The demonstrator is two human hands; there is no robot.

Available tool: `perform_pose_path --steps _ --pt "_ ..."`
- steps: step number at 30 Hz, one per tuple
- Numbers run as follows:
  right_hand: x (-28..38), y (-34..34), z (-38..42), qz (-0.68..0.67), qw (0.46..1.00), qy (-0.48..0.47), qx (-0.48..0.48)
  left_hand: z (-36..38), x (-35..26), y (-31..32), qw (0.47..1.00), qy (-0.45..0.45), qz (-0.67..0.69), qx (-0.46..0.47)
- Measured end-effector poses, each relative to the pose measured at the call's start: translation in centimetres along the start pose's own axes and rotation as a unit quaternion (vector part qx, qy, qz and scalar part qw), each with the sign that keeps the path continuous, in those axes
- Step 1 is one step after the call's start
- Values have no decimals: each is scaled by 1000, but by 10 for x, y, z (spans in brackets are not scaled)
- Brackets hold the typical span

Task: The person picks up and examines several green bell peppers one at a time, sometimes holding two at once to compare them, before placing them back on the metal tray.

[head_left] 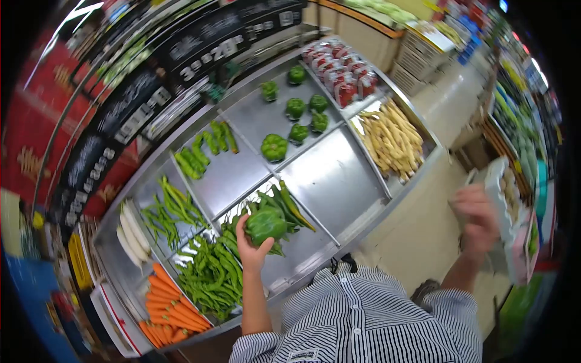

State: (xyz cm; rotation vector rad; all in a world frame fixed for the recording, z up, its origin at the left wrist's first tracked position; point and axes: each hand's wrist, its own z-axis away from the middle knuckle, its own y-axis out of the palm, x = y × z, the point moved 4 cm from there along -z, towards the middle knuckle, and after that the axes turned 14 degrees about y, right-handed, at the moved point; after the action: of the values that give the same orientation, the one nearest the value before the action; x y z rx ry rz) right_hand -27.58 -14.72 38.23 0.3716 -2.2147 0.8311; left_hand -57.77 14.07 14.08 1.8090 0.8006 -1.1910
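Note:
My left hand (250, 249) grips a large green bell pepper (267, 224), holding it over the compartment of long dark green chillies (289, 206). Thumb and fingers wrap round the pepper's near side. My right hand (475, 215) is raised off to the right, smeared by motion, beside a white foam box (499, 181) with pale round produce in it. Several more bell peppers (274, 147) stand spread out in the compartment at the back of the metal display bin (330, 172).
Neighbouring compartments hold thin green chillies (209, 275), carrots (172, 308), white radishes (133, 233), pale yellow roots (390, 142) and bagged red produce (342, 72). Black price boards (206, 39) line the back edge. Stacked crates (417, 57) stand beyond the bin, and a vegetable shelf (514, 133) runs along the right.

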Motion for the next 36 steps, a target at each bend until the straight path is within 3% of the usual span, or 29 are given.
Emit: perform_pose_path --steps 1,4,6,9,22,26,30,33,36 --pt "25 -44 -1 -2 993 -117 -5 5 4 5 1000 3 2 10" --pt "136 -127 7 102 934 -334 -72 19 15 21 999 -15 -24 26" --pt "170 -142 20 140 894 -420 -67 29 22 35 999 -25 -28 30" --pt "176 -153 31 173 866 -464 -62 41 30 62 998 -48 -20 33" --pt "89 -290 76 208 873 -432 -85 87 70 224 995 -83 2 48" --pt "69 -313 89 209 870 -434 -109 98 89 260 993 -58 -29 97" --pt "48 -350 88 171 883 -419 -127 104 87 291 987 -94 -73 111" --pt "19 -384 95 127 913 -352 -163 101 92 297 987 -101 -67 109" --pt "-61 -371 80 7 974 -158 -164 97 95 295 985 -98 -63 125"
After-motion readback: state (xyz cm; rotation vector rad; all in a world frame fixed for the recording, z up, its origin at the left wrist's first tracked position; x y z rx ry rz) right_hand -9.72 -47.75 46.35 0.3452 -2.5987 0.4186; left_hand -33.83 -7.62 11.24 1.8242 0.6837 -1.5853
